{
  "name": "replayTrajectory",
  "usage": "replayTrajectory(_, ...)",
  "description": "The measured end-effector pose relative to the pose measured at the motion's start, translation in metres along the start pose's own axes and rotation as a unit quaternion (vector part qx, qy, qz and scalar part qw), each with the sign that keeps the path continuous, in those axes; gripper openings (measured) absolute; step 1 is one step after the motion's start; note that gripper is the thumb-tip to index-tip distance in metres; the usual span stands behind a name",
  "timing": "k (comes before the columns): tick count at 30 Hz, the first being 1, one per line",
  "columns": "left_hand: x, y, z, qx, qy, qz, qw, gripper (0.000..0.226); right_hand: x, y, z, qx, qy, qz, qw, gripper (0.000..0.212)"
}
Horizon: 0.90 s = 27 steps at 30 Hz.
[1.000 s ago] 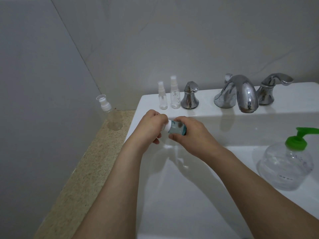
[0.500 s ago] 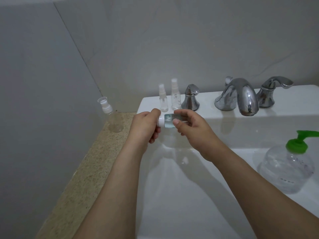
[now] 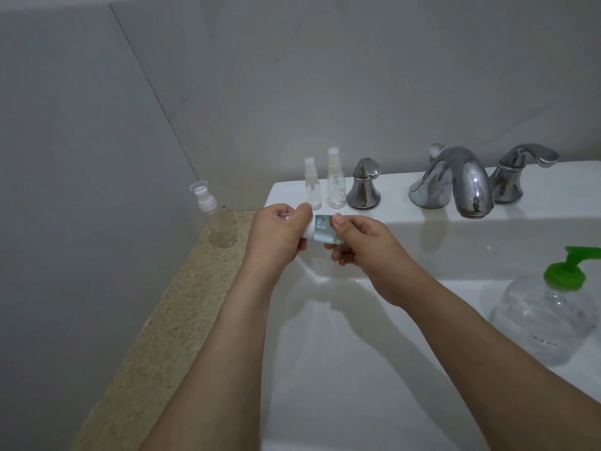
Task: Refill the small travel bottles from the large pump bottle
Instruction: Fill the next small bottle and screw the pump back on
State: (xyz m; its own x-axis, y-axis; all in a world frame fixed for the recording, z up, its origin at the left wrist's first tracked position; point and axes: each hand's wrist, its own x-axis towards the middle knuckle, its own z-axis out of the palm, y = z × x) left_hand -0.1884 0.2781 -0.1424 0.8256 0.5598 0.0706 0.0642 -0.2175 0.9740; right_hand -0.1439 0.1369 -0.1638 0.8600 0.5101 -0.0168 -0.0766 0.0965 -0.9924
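A chrome faucet (image 3: 455,182) with two handles stands on the white sink (image 3: 357,369) beside a speckled counter (image 3: 156,336).

Our left hand (image 3: 276,234) hides the small bottle's white cap (image 3: 309,227), pump bottle (image 3: 549,315) nozzle cut at our right edge

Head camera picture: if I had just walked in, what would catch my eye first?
Probably the two hands meeting over the sink: the left hand grips the white cap end of a small teal bottle held sideways, while the right hand pinches its body. Next, the large pump bottle with its bright green pump stands at the right edge, and the shiny chrome faucet sits on the back ledge.
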Motion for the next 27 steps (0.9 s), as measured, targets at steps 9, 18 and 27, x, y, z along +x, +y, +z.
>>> replayTrajectory(9, -0.017, -0.001, -0.004, -0.026, -0.039, 0.027, 0.999, 0.022, -0.002, -0.003, 0.008, 0.078, 0.025, -0.003, 0.997, 0.020)
replayTrajectory(18, -0.037, 0.017, -0.045, 0.074, 0.111, 0.087, 0.987, 0.020, -0.027, -0.009, 0.026, -0.418, 0.112, -0.173, 0.885, 0.049)
replayTrajectory(27, -0.029, -0.020, -0.114, 0.223, 0.177, -0.008, 0.958, 0.016, -0.024, -0.015, 0.116, -0.517, 0.070, -0.179, 0.834, 0.057)
